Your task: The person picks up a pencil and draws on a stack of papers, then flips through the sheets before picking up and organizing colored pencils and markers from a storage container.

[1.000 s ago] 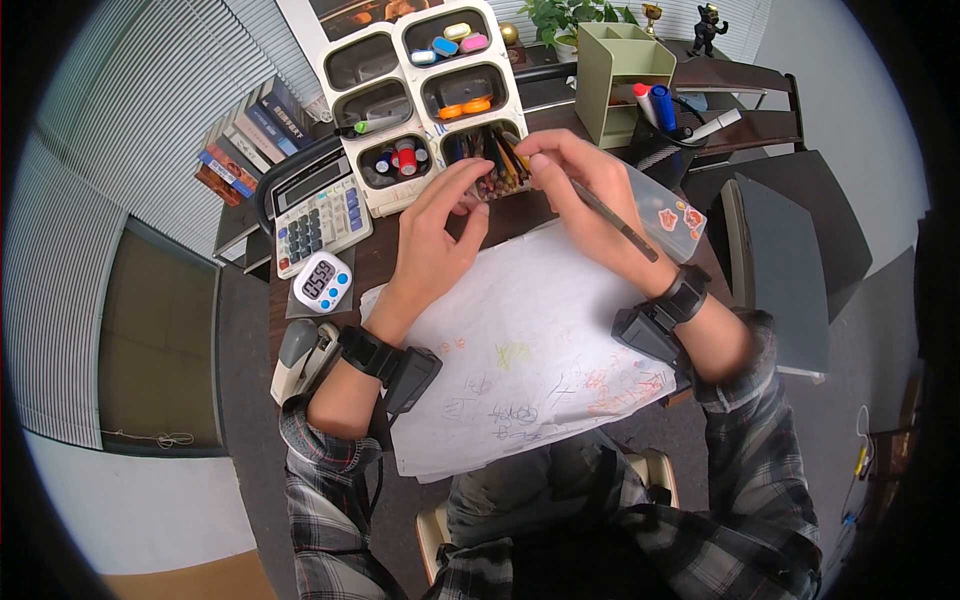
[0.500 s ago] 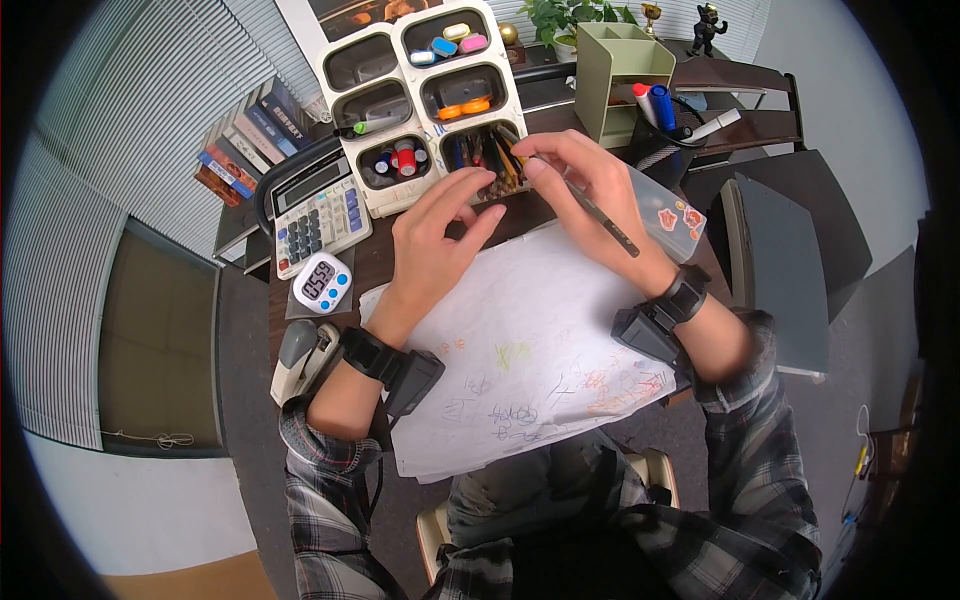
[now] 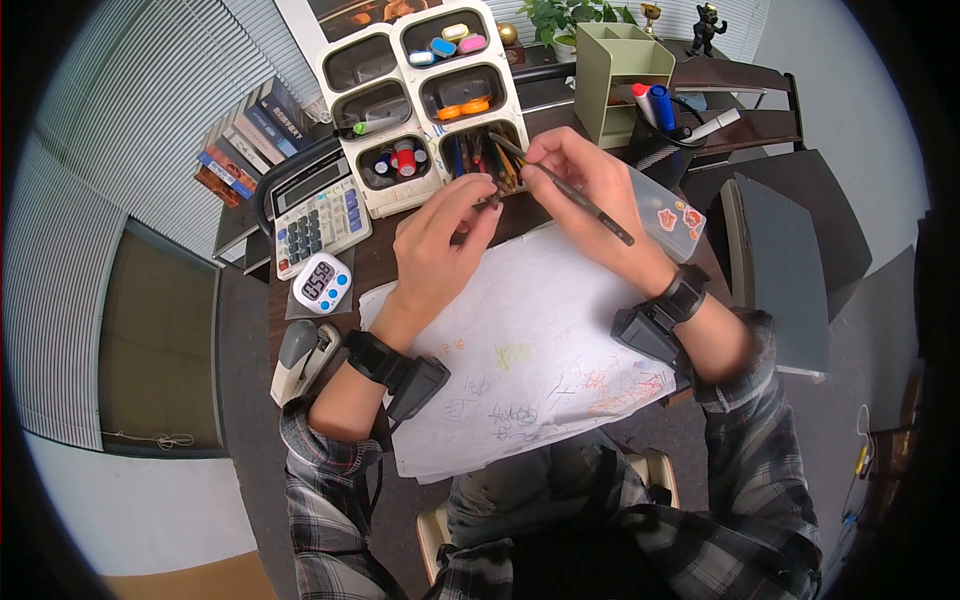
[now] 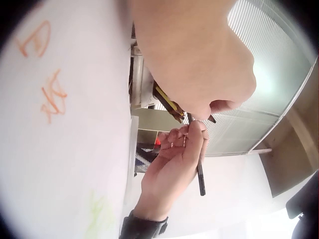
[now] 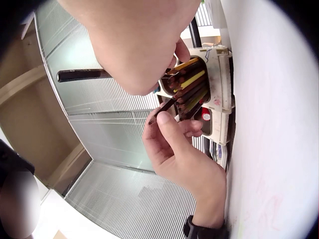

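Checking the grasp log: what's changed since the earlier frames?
The left hand drew slightly toward the person and now pinches a slim dark pencil. The near end of the long blackish pencil in the right hand shifted toward the cream plastic organizer. The white digital timer with blue buttons went from 05:59 to 05:58. Unchanged: right-hand hold, scribbled white paper, organizer.

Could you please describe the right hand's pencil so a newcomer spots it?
Find the white plastic six-compartment organizer. Beside its near right corner, the bare right hand pinches a slim dark pencil. Unlike the coloured pencils inside, it slants across that hand.
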`<state>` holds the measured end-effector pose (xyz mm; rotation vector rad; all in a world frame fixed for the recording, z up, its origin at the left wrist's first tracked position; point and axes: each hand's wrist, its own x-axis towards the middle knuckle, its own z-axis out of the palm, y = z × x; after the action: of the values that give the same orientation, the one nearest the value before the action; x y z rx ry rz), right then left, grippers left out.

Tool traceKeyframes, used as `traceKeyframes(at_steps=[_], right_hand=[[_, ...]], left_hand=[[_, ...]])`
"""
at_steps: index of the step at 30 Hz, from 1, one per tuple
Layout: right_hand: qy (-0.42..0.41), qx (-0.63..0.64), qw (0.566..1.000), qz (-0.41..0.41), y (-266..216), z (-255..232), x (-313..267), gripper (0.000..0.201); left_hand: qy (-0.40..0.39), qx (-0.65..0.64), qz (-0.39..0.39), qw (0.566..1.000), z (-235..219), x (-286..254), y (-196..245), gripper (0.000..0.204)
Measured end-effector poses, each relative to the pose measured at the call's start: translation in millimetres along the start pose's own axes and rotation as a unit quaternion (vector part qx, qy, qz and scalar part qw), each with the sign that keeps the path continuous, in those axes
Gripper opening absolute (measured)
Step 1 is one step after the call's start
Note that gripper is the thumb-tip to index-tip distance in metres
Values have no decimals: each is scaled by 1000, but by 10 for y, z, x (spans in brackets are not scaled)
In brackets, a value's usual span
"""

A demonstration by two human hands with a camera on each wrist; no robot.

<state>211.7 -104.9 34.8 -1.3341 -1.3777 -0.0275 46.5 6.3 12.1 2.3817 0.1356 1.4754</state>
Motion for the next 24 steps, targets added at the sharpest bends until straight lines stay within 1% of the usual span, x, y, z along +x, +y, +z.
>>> traceKeyframes(at_steps=[2,4,8,11,13,14,16,17,19,24], right_hand=[[6,-14,1000,-12,4,6,3,13],[11,-28,998,-56,27,15,8,15],[1,-20,999,-48,20,12,4,19],[0,-3,998,-59,43,11,7,19],[27,0,998,-53,47,37,5,17],[27,0,998,-53,21,28,2,17],[2,8,999,45,-54,0,-3,15],[2,8,999,45,-26,4,-2,15],[17,-42,998,-43,48,15,3,17],[6,-45,998,-44,47,16,-3,21]], left_hand=[[2,-2,1,1000,7,-8,8,24],[0,-9,4,1000,15,-23,9,26],[-2,-21,13,1000,32,-30,15,27],[7,-18,30,999,37,-18,26,22],[0,-2,46,999,23,-6,39,23],[0,-2,47,999,19,-4,37,23],[-8,21,64,998,13,2,32,26],[-8,21,64,998,9,13,35,26],[-11,24,101,995,0,44,48,27],[-27,28,109,993,5,32,66,28]])
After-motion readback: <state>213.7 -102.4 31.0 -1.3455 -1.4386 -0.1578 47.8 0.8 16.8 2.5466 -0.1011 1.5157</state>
